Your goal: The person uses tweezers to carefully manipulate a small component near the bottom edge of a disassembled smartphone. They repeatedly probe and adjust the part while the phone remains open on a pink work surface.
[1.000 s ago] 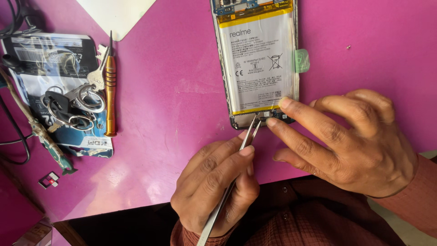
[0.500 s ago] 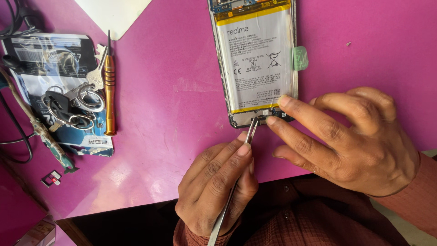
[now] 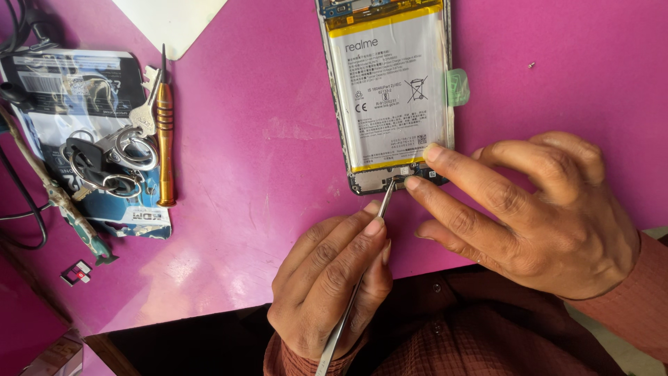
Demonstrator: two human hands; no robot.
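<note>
Left hand (image 3: 327, 278) pinching slim metal tweezers (image 3: 365, 261), tips on the bottom edge of the opened phone (image 3: 386, 97) just ahead, right hand (image 3: 536, 209) beside it with two fingertips pressing that edge, orange screwdriver (image 3: 164, 125) and keys (image 3: 104, 160) far left on the pink table (image 3: 264, 139)

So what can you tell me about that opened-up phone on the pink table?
The phone lies flat on the pink table, back cover off, its top end cut off by the picture's edge. A big white battery with yellow bands fills most of its thin dark frame. A small green tab sticks out on one side. At its bottom end, dark little parts show. The right hand presses two fingertips there, and the left hand pokes thin metal tweezers into that end.
</note>
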